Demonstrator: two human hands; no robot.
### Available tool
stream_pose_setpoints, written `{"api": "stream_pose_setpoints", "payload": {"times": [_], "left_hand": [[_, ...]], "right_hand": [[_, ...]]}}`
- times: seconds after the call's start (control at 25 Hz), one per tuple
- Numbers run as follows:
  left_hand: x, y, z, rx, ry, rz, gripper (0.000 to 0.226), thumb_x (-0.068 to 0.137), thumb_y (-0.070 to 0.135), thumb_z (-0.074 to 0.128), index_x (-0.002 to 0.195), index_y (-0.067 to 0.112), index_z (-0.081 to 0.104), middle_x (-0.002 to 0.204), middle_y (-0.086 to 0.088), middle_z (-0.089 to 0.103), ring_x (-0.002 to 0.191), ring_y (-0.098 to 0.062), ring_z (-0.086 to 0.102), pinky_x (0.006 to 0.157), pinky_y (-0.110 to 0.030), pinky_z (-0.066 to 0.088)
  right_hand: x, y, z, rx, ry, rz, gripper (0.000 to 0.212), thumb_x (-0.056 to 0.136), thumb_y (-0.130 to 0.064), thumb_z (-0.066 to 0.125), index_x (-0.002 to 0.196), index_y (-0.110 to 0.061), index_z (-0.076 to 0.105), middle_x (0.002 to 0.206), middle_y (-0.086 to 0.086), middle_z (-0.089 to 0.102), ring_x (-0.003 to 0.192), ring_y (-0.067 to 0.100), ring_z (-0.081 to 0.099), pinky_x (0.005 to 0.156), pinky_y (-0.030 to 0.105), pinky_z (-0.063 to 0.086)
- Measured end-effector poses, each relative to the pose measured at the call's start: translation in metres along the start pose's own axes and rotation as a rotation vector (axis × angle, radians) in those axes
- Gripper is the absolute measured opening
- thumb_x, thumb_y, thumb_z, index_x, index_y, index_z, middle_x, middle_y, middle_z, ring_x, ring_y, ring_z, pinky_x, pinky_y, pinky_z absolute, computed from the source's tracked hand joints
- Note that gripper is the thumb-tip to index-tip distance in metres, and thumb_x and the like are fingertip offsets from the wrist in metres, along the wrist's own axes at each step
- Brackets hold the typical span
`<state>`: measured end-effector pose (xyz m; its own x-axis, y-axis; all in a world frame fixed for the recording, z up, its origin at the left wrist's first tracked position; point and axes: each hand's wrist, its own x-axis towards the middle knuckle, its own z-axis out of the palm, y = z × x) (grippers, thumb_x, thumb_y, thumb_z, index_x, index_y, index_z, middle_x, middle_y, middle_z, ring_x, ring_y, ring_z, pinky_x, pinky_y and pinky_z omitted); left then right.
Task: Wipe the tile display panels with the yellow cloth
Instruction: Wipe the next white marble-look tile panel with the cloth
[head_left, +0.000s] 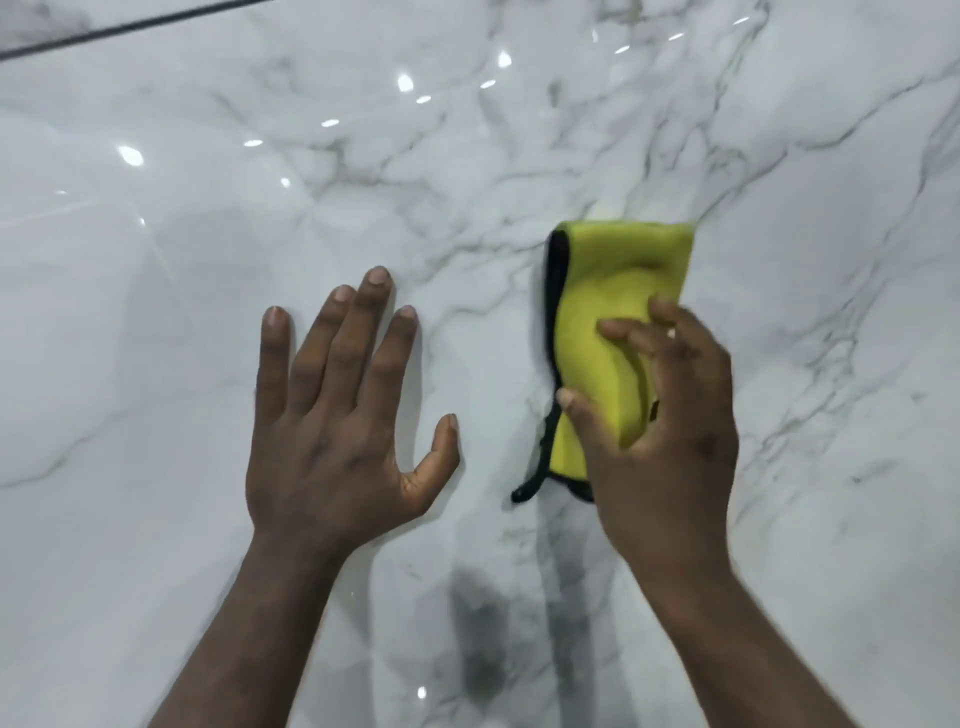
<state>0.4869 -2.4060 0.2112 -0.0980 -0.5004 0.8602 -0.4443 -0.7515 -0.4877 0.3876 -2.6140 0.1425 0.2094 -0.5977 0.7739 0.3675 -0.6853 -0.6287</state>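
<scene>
Item: glossy white marble-look tile panel (779, 156) w/ grey veining; fills the whole frame. Dark seam line (130, 26) crosses the upper left corner at a slant. Bright light spots (130, 155) reflected across the upper left and top centre; dim grey reflections at bottom centre. Yellow cloth (618, 275): folded, roughly oblong, long side running up-down, lies flat against the panel right of centre; black edging (556, 270) along its left side, w/ a short black tail hanging off the lower left corner. Right hand (660, 415): centre-right, on top of the cloth's lower half, fingers bent and bunching the fabric, thumb at the cloth's left edge, i.e. gripping the cloth; slightly motion-blurred. Left hand (337, 410): centre-left, palm flat on the bare panel, fingers straight and spread, thumb out to the right, holding nothing; near the cloth but apart from it. Both forearms enter from the bottom edge.
</scene>
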Motion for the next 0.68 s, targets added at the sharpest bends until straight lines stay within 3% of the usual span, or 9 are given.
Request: {"api": "stream_pose_setpoints", "payload": {"times": [0.08,0.2,0.28,0.36,0.4,0.52,0.68], "left_hand": [[-0.001,0.001,0.0,-0.001,0.013,0.001,0.076,0.095,0.047,0.067,0.156,0.004,0.054,0.168,-0.017,0.042,0.157,-0.035,0.04,0.126,-0.068,0.029],[-0.002,0.001,0.0,0.0,0.016,-0.001,0.075,0.096,0.047,0.067,0.155,0.003,0.055,0.167,-0.018,0.043,0.157,-0.035,0.039,0.126,-0.068,0.029],[-0.001,0.001,0.0,-0.003,0.011,0.007,0.075,0.096,0.047,0.067,0.155,0.002,0.055,0.167,-0.019,0.043,0.156,-0.035,0.038,0.126,-0.069,0.029],[-0.001,0.001,0.0,0.008,0.014,-0.009,0.075,0.096,0.047,0.066,0.154,0.001,0.055,0.166,-0.02,0.044,0.156,-0.035,0.038,0.125,-0.069,0.029],[-0.002,0.001,0.0,0.015,0.018,-0.013,0.074,0.096,0.046,0.066,0.154,0.001,0.056,0.166,-0.02,0.044,0.156,-0.036,0.038,0.125,-0.07,0.03],[-0.002,0.003,0.001,0.028,0.023,-0.003,0.074,0.096,0.046,0.067,0.153,0.001,0.056,0.166,-0.02,0.044,0.155,-0.037,0.04,0.125,-0.069,0.03],[-0.003,0.003,0.001,0.046,0.024,-0.014,0.073,0.095,0.046,0.067,0.153,0.002,0.056,0.168,-0.019,0.043,0.155,-0.037,0.041,0.126,-0.068,0.029]], "right_hand": [[-0.038,0.007,-0.004,0.024,-0.035,0.042,0.055,0.076,-0.018,0.093,0.121,-0.04,0.069,0.135,-0.015,0.046,0.13,-0.009,0.043,0.103,0.008,0.039],[-0.056,0.03,-0.015,0.036,0.02,0.193,0.061,0.072,-0.018,0.095,0.118,-0.048,0.069,0.125,-0.018,0.046,0.124,0.004,0.053,0.099,0.038,0.055],[-0.046,0.036,-0.016,0.012,0.041,0.211,0.059,0.078,-0.02,0.091,0.125,-0.047,0.069,0.124,-0.024,0.044,0.124,0.004,0.05,0.099,0.035,0.052],[-0.047,0.034,-0.013,0.004,0.003,0.171,0.056,0.089,-0.024,0.084,0.136,-0.046,0.065,0.131,-0.025,0.043,0.124,0.001,0.044,0.101,0.02,0.045],[-0.053,0.034,-0.012,-0.002,-0.041,0.14,0.055,0.095,-0.027,0.078,0.143,-0.045,0.06,0.139,-0.022,0.043,0.128,0.004,0.042,0.105,0.021,0.043],[-0.073,0.044,-0.018,-0.031,-0.213,0.049,0.063,0.104,-0.022,0.063,0.16,-0.037,0.04,0.166,-0.018,0.027,0.151,0.01,0.032,0.116,0.048,0.044],[-0.067,0.051,-0.025,-0.009,-0.333,0.043,0.074,0.103,-0.011,0.062,0.165,-0.034,0.03,0.174,-0.016,0.015,0.161,0.009,0.014,0.125,0.045,0.033]]}}
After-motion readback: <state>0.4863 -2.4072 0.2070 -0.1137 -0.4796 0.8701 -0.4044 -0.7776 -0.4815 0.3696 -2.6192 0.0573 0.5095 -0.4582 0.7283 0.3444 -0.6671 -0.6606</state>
